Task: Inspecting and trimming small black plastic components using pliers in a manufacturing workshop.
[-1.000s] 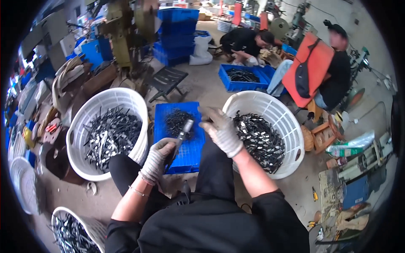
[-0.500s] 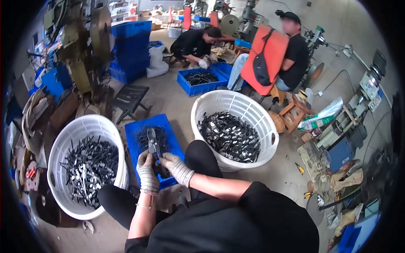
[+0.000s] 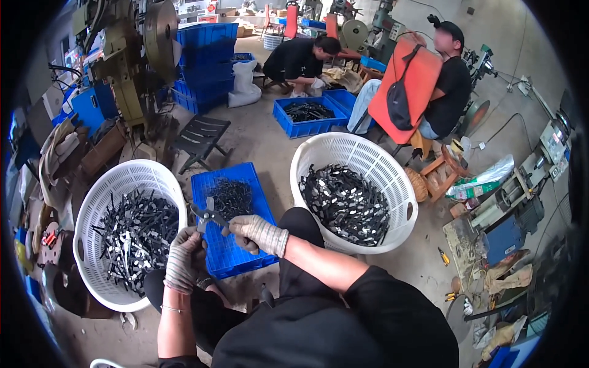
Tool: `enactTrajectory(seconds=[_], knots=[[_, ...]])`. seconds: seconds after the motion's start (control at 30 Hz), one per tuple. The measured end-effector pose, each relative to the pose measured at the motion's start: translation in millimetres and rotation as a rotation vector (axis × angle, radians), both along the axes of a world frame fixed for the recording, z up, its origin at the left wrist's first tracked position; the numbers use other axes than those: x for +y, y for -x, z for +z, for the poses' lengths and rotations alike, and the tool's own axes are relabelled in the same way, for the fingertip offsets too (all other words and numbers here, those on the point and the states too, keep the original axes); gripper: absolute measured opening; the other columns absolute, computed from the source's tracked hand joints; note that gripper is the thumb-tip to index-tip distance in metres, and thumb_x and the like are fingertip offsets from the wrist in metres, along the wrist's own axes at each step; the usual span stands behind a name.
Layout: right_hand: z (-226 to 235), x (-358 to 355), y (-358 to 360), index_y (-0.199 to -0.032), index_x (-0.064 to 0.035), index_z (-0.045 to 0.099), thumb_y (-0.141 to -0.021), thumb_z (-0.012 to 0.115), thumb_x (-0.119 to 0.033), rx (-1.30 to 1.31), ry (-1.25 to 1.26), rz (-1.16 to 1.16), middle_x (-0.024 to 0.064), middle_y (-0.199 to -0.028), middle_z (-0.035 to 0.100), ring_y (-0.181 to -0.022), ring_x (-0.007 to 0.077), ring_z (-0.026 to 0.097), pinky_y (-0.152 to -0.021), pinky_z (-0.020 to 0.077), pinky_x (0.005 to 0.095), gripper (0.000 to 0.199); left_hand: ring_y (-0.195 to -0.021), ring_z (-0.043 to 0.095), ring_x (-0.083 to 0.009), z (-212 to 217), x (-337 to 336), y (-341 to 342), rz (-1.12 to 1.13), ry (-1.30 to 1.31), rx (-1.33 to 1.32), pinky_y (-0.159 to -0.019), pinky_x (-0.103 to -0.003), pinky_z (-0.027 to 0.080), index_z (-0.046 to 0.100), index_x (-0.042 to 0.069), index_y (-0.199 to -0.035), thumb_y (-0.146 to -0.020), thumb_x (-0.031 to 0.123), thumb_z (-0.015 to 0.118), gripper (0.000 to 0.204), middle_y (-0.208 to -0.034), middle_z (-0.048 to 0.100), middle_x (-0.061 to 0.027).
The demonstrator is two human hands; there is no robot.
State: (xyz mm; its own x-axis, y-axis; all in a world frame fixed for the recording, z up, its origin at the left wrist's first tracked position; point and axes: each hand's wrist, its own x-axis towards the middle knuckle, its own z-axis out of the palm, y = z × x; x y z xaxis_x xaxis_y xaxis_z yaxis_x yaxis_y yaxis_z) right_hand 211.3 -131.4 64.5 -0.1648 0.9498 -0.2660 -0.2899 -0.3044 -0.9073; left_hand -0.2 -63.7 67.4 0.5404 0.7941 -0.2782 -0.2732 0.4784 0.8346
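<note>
Handles of a pair of pruning shears (image 3: 209,214) lie in my gloved right hand (image 3: 262,235), the dark blades spread and pointing left. Just below the blades, my gloved left hand (image 3: 182,257) has its fingertips pinched together; whatever they hold is too small to make out. Both hands are above the near left part of a shallow blue crate (image 3: 236,248), which has a heap of thin black scraps (image 3: 228,197) at its far end. A white basket (image 3: 86,245) on my left and another white basket (image 3: 402,184) on my right hold many black strips with silvery ends.
A black folding stool (image 3: 201,138) stands beyond the blue crate. Farther off, one person crouches at a blue bin (image 3: 307,127) of black strips, and another sits by a red chair (image 3: 405,92). Machines line both sides; yellow-handled tools (image 3: 443,256) lie on the right floor.
My hands have moved apart, the left one toward the left basket. The shears have swung from pointing away to pointing left, with their blades apart. The view has shifted slightly.
</note>
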Motion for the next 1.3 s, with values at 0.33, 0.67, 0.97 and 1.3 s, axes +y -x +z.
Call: enactTrajectory(seconds=[0.33,0.67,0.97,1.3], knots=[[-5,53,4,-0.085,-0.0011,0.058,-0.092,0.049,-0.024,0.184,-0.346,-0.366,0.0085,-0.060,0.056,-0.050,0.0182,0.054,-0.044,0.0445,0.0302,0.026,-0.121,0.044,-0.0190,-8,67,-4,-0.003,-0.042,-0.630,-0.107,-0.045,0.027,0.053,0.012,-0.122,-0.094,0.033,0.041,0.037,-0.120,0.055,-0.0011],[-168,70,22,-0.065,-0.0065,0.051,-0.084,0.056,-0.010,0.442,0.605,-0.784,0.0053,-0.056,0.050,-0.047,0.0185,0.050,-0.046,0.0456,0.0359,0.020,-0.090,0.057,-0.0295,-80,99,0,0.601,0.247,-0.321,-0.075,-0.040,0.048,0.055,0.005,-0.099,-0.089,0.030,0.060,0.027,-0.104,0.058,-0.0135],[-87,72,57,-0.100,-0.0001,0.056,-0.092,0.057,-0.026,0.415,0.111,-0.345,0.0050,-0.070,0.055,-0.053,0.0160,0.053,-0.049,0.0486,0.0319,0.027,-0.100,0.051,-0.0264,-91,66,-39,0.432,0.201,-0.104,-0.086,-0.045,0.041,0.039,0.012,-0.130,-0.086,0.047,0.061,0.061,-0.117,0.049,-0.0071],[-83,190,-29,-0.096,-0.0028,0.063,-0.088,0.058,-0.023,-0.575,-0.146,-0.238,0.0078,-0.076,0.064,-0.063,0.0138,0.062,-0.057,0.0512,0.0260,0.022,-0.095,0.059,-0.0223,-32,81,0,0.785,0.060,-0.481,-0.085,-0.039,0.049,0.042,0.010,-0.127,-0.093,0.049,0.044,0.052,-0.107,0.060,-0.0089]])
